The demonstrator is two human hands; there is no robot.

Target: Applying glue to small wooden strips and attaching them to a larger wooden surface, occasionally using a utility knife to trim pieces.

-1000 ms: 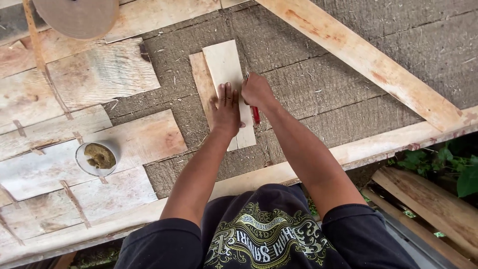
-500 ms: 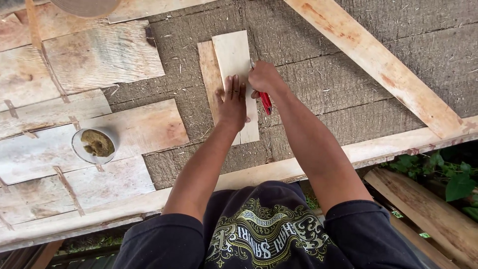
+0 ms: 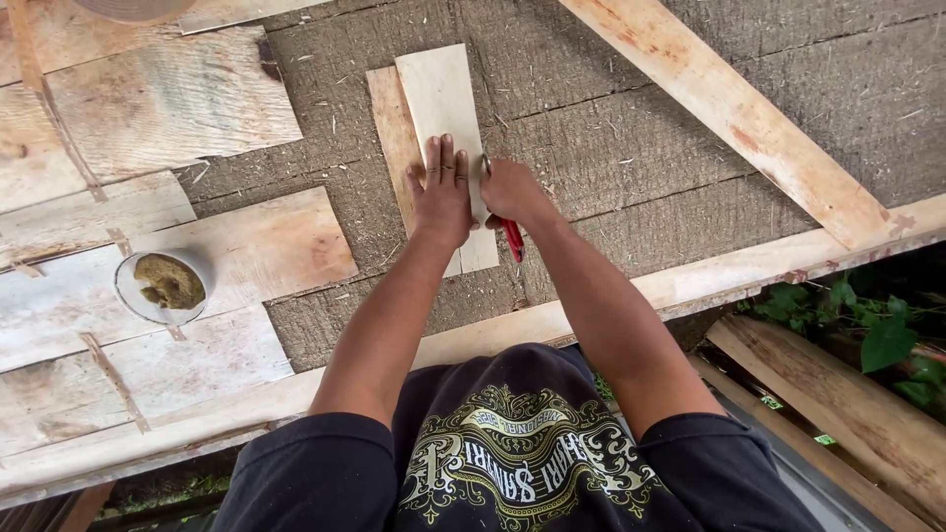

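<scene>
My left hand (image 3: 441,189) lies flat, fingers together, on a pale thin wooden sheet (image 3: 440,95) that overlaps a second, browner sheet (image 3: 387,113) on a grey fibrous surface. My right hand (image 3: 512,189) sits against the right edge of the pale sheet, closed on a red-handled tool (image 3: 511,236). Only the tool's red handle and a bit of metal near the fingers show; its working end is hidden.
A small white bowl (image 3: 164,286) of brownish paste stands on patched veneer sheets (image 3: 148,108) at the left. A long timber batten (image 3: 729,108) runs diagonally at the upper right, another (image 3: 690,286) along the near edge. Green leaves (image 3: 877,335) and planks lie at the right.
Both hands stay on the pale sheet; the right hand with the tool has shifted slightly along the sheet's right edge. The view has drifted a little.
</scene>
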